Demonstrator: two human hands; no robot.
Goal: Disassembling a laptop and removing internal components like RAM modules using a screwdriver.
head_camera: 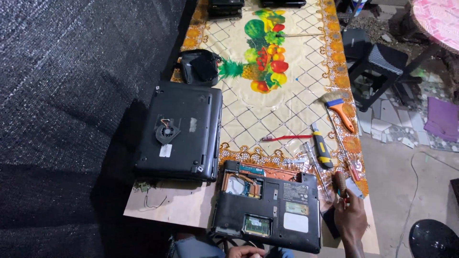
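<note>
The right hand (pixel 348 215) rested at the near right edge of the desk (pixel 162 205), its fingers (pixel 340 187) curled closed around a slim tool with a red and green handle (pixel 345 195); what kind of tool it was could not be told. Just left of that hand lay a black opened laptop base (pixel 267 212), underside up, with its copper heat pipe, green memory board and silver disc area exposed. It sat at the near edge of the desk, directly in front of the person. The left hand (pixel 245 252) showed only partly at the bottom of the view, just below the laptop base's near edge, and whether its fingers were open or closed could not be told.

To the left sat a second black closed laptop (pixel 179 131), also bottom up, with a small loose black fan (pixel 167 132) lying on it. A fruit-printed cream and orange tablecloth (pixel 267 110) covered the far part of the desk (the near left corner was bare wood). On the cloth to the right lay a yellow and black screwdriver (pixel 322 148), a red toothbrush (pixel 286 138) and an orange-handled paintbrush (pixel 340 111). A black camera pouch (pixel 200 67) stood beyond the closed laptop.
</note>
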